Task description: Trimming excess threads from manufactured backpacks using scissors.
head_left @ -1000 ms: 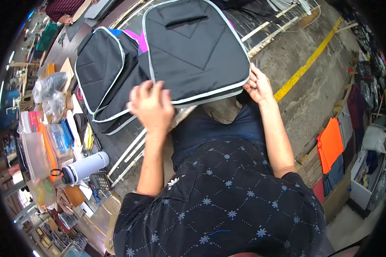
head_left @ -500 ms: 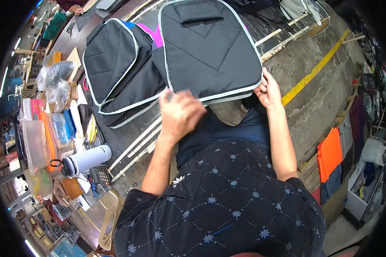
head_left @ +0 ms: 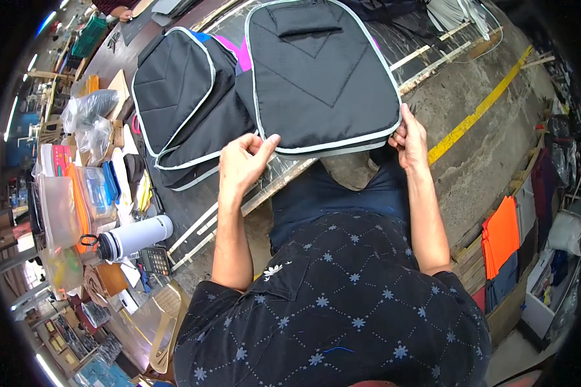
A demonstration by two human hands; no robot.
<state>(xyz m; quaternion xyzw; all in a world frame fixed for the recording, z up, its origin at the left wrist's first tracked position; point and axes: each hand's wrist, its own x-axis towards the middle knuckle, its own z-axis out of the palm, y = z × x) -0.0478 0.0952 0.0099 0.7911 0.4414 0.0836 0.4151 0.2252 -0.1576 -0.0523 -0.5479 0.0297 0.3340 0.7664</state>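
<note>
A black backpack (head_left: 323, 84) with pale grey piping and stitched V lines lies at the table's near edge, its near end by my lap. My left hand (head_left: 242, 164) is at its near left corner, thumb and fingertips closed on the piped edge. At the near right corner, my right hand (head_left: 411, 138) grips the edge with curled fingers and the thumb on top. A second black backpack (head_left: 174, 97) with the same piping lies to the left, partly under the first. Magenta fabric (head_left: 243, 58) shows between the two.
On the left of the table (head_left: 164, 216) stand a pale water bottle (head_left: 139, 237), a calculator (head_left: 155, 261) and clear plastic boxes (head_left: 61, 213). Slatted wooden strips (head_left: 426, 64) line the table's edge. Orange fabric (head_left: 500, 235) hangs at the right. Another person's hand (head_left: 124, 14) is at the far left.
My left hand has drawn back left from over the near edge to the near left corner. My right hand still holds the right corner. The whole view has shifted slightly.
</note>
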